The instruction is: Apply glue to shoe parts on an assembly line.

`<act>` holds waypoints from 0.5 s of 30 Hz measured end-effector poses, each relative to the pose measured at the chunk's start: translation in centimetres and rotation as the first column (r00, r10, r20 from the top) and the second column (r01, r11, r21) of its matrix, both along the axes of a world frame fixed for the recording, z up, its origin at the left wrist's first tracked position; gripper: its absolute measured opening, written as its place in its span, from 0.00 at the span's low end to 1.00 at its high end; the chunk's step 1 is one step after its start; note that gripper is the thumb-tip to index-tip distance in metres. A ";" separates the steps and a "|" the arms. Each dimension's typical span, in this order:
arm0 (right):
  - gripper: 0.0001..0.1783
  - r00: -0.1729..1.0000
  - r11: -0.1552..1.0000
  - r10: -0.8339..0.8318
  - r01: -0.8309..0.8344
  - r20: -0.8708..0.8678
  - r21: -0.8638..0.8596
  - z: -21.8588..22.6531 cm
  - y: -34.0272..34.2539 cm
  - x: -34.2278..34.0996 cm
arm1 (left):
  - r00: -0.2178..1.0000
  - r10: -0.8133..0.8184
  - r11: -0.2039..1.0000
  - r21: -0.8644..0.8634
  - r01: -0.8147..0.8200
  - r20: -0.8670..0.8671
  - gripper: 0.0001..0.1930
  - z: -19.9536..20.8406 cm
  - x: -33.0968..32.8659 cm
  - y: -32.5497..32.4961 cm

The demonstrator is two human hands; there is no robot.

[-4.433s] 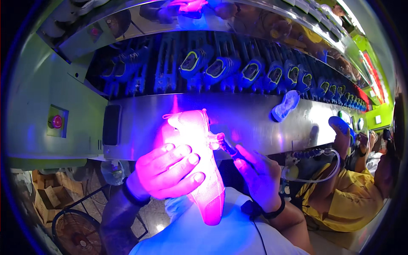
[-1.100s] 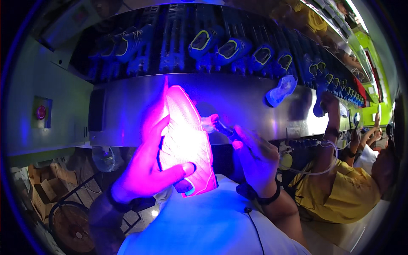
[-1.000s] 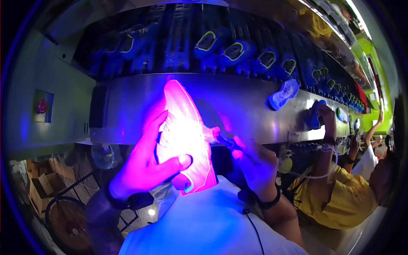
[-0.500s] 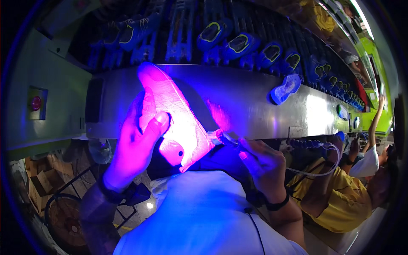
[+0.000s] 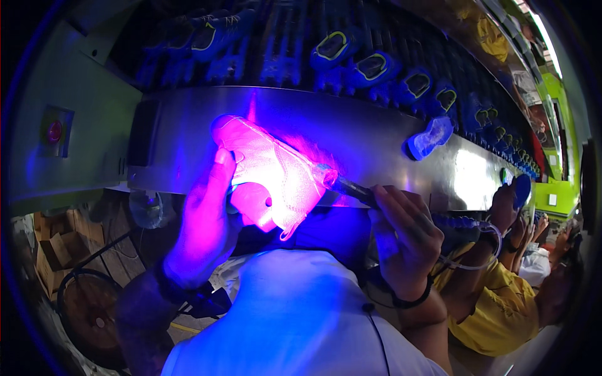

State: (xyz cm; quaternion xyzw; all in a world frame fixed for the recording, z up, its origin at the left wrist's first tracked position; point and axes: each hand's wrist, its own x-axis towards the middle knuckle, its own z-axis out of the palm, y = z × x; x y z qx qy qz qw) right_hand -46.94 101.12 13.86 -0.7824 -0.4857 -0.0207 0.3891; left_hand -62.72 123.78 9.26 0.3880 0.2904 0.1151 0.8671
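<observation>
A shoe upper (image 5: 276, 166) glows pink and white under violet light, its toe pointing up and left and its heel loop toward me. My left hand (image 5: 210, 194) grips it by the opening side, thumb up along the laced front. From the right, my right hand (image 5: 407, 235) pinches the dark handle of a brush (image 5: 354, 190). The brush tip touches the shoe's lower edge near the heel, where glare blurs the detail.
A metal ledge (image 5: 376, 135) runs in front of me, with a blue shoe sole (image 5: 431, 138) on it. Behind, several dark shoes (image 5: 373, 66) sit on a slatted rack. On the right a person in yellow (image 5: 501, 304) works close by. A round stool (image 5: 91, 316) and cardboard boxes (image 5: 59, 250) stand at left.
The shoe upper has turned, its toe dropping lower and its sole side facing more upward. The brush has stayed against the heel end, with more of its handle showing.
</observation>
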 end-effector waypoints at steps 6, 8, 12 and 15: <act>0.25 0.999 0.999 0.034 -0.034 0.026 0.015 0.4 1.0 0.4 | 0.997 0.071 0.994 -0.075 -0.074 -0.037 0.34 1.1 -0.1 -0.5; 0.25 0.998 0.999 0.031 -0.033 0.053 0.029 0.5 1.4 0.5 | 0.996 0.060 0.973 -0.220 -0.074 -0.069 0.37 1.5 -0.4 -0.5; 0.25 0.995 0.998 0.048 -0.051 0.088 0.037 1.1 1.7 1.0 | 0.963 0.093 0.936 -0.309 -0.171 -0.251 0.39 2.1 -1.5 -1.3; 0.25 0.991 0.996 0.067 -0.074 0.117 0.056 1.4 2.0 1.5 | 0.987 -0.029 0.879 -0.474 -0.050 -0.156 0.39 2.7 -2.4 -1.6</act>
